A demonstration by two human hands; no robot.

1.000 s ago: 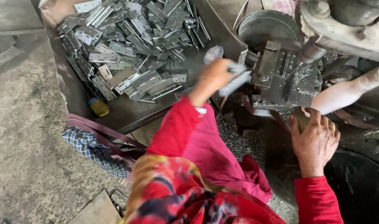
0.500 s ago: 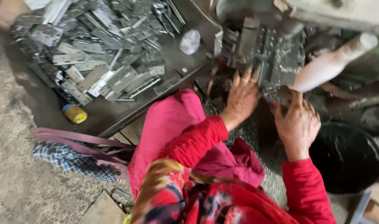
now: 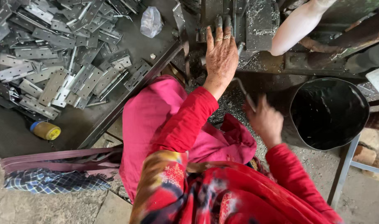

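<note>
Fingers of my left hand (image 3: 221,56) lie together, flat on the metal die block (image 3: 222,18) at upper centre; it looks heavy, rigid, gritty. Right of it, my right hand (image 3: 265,121) curls round a thin, stiff wire rod (image 3: 242,87).

A thin, bent grey metal rod (image 3: 242,88), blurred, stands tilted above the chip-strewn floor, its lower end in the right hand's (image 3: 265,121) closed grip, its upper end just beside the left hand's (image 3: 221,56) wrist.
</note>
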